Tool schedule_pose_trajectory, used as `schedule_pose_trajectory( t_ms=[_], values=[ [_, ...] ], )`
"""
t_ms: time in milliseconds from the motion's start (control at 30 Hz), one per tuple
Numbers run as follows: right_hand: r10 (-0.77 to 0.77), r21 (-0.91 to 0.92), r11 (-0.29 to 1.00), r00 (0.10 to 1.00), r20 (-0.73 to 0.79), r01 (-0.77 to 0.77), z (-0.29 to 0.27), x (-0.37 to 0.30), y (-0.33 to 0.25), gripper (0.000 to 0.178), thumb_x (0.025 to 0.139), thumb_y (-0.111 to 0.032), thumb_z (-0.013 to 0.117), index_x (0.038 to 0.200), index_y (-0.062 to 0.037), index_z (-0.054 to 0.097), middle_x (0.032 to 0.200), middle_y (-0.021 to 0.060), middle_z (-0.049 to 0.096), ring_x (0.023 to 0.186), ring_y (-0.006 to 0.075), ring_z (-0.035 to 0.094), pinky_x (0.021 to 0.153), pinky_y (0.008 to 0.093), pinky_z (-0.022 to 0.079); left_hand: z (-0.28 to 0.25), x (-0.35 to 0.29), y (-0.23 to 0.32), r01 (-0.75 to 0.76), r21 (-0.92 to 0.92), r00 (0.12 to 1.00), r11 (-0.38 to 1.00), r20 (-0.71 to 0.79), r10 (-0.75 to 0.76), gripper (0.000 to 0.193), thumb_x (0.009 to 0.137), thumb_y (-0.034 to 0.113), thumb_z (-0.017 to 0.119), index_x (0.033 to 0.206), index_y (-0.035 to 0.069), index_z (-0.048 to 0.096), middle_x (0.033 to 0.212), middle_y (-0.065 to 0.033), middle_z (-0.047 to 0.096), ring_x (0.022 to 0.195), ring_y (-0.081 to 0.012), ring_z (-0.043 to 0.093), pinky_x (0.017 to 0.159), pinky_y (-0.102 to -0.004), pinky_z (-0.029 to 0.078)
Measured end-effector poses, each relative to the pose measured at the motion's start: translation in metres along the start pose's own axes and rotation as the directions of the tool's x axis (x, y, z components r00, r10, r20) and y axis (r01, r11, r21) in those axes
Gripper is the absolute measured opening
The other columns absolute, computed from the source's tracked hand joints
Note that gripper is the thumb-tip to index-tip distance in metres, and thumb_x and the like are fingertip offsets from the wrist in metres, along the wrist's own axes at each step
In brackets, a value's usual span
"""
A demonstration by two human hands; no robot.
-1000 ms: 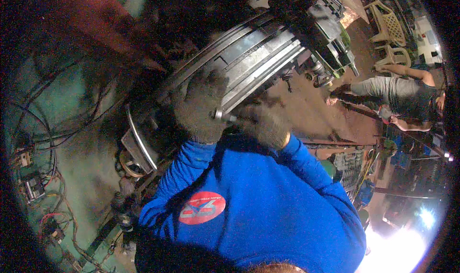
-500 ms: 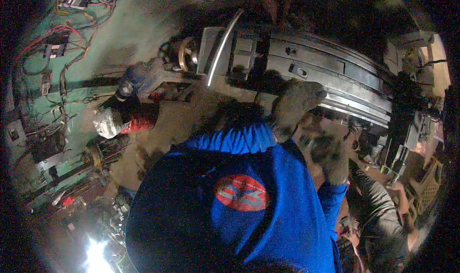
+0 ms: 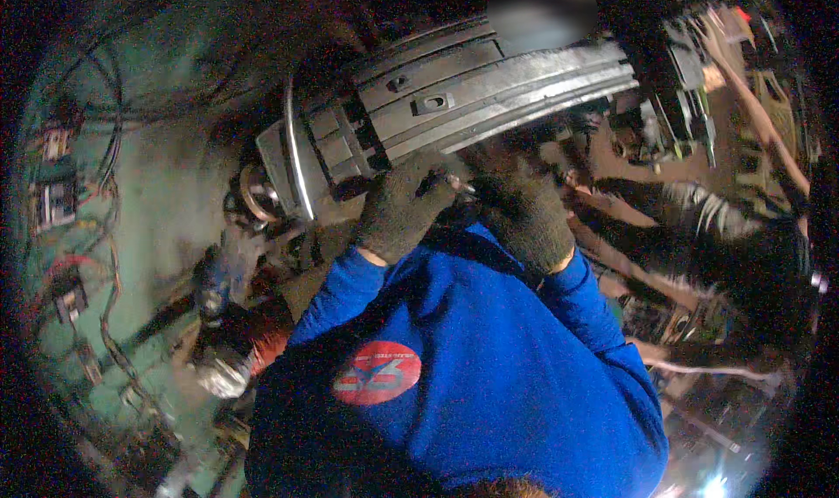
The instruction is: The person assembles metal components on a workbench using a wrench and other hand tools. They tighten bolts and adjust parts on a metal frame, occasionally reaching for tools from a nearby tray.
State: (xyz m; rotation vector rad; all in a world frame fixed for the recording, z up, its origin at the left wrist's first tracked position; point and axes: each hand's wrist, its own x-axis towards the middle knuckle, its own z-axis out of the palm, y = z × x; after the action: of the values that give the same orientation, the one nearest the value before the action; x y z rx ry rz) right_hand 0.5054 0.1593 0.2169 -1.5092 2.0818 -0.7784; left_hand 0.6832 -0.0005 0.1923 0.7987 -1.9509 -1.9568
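Note:
Both my hands wear dark grey knit gloves and meet in front of my blue shirt. My left hand (image 3: 399,208) has its fingers closed, with a small shiny metal piece (image 3: 460,184) at the fingertips. Close beside it, my right hand (image 3: 531,218) has its fingers bent in toward the same spot; what they hold is too dark and blurred to make out. Just beyond my hands lies a long grey metal machine bed (image 3: 524,83) with slotted, stepped rails. A curved bright metal strip (image 3: 295,153) crosses its left end.
A handwheel (image 3: 256,192) sits at the machine's left end. Loose cables (image 3: 114,280) run along the green wall (image 3: 166,183). At right are a person's bare arm (image 3: 760,127) and another person's striped sleeve (image 3: 708,205). A blurred patch covers part of the machine's far side.
The view has turned, so the machine now slants and lies farther left. My hands have come together in front of my chest; earlier the left was by the machine's near edge, the right lower.

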Motion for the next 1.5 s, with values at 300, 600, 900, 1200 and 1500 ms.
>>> schedule_pose_trajectory(
  t_ms=[300, 600, 900, 1200, 1500],
  values=[
    [0.412, 0.309, 0.849, 0.903, 0.121, -0.428, 0.074, -0.006, -0.111, 0.042, 0.094, -0.014, 0.079, 0.135, -0.0044, 0.074, 0.128, 0.0212, 0.077, 0.111, 0.0360, 0.076, 0.092, 0.0463, 0.060, -0.118, -0.030, 0.009, -0.193, 0.390, 0.942, 0.900, 0.332, 0.058, 0.038, 0.104, 0.024, 0.076, 0.135, 0.004, 0.069, 0.123, -0.0193, 0.074, 0.114, -0.0339, 0.073, 0.098, -0.0427, 0.058],
    [0.215, 0.037, 0.977, 0.966, -0.144, -0.212, 0.150, -0.026, -0.162, 0.035, 0.094, -0.036, 0.075, 0.122, -0.0147, 0.081, 0.110, 0.0173, 0.081, 0.097, 0.0405, 0.078, 0.085, 0.0511, 0.062, -0.176, -0.073, 0.014, -0.178, 0.453, 0.888, 0.873, 0.456, -0.056, 0.044, 0.098, 0.034, 0.075, 0.127, 0.002, 0.072, 0.130, -0.0256, 0.073, 0.114, -0.0397, 0.074, 0.095, -0.0502, 0.060],
    [0.187, 0.047, 0.982, 0.925, -0.332, -0.182, 0.139, -0.034, -0.185, 0.036, 0.095, -0.037, 0.075, 0.124, -0.0174, 0.081, 0.114, 0.0155, 0.081, 0.100, 0.0407, 0.078, 0.087, 0.0504, 0.063, -0.179, -0.071, 0.006, -0.366, 0.460, 0.836, 0.809, 0.545, 0.068, 0.045, 0.098, 0.034, 0.076, 0.131, 0.004, 0.069, 0.119, -0.0194, 0.072, 0.111, -0.0414, 0.070, 0.091, -0.0539, 0.057],
    [0.256, 0.204, 0.947, 0.967, -0.014, -0.247, 0.072, -0.029, -0.213, 0.036, 0.096, -0.038, 0.076, 0.125, -0.0176, 0.082, 0.115, 0.0147, 0.081, 0.102, 0.0403, 0.077, 0.090, 0.0502, 0.062, -0.170, -0.068, 0.017, -0.357, 0.401, 0.815, 0.844, 0.575, 0.072, 0.053, 0.098, 0.034, 0.079, 0.141, 0.007, 0.063, 0.117, -0.0173, 0.075, 0.101, -0.0333, 0.075, 0.084, -0.0484, 0.060],
    [0.263, 0.197, 0.950, 0.961, -0.085, -0.243, 0.068, -0.021, -0.214, 0.030, 0.088, -0.021, 0.083, 0.115, -0.0111, 0.081, 0.114, 0.0158, 0.080, 0.105, 0.0360, 0.076, 0.093, 0.0481, 0.061, -0.164, -0.062, -0.007, -0.459, 0.400, 0.821, 0.793, 0.532, 0.206, 0.041, 0.101, 0.031, 0.078, 0.131, 0.004, 0.069, 0.126, -0.0207, 0.073, 0.109, -0.0380, 0.074, 0.091, -0.0496, 0.060]
  ],
)
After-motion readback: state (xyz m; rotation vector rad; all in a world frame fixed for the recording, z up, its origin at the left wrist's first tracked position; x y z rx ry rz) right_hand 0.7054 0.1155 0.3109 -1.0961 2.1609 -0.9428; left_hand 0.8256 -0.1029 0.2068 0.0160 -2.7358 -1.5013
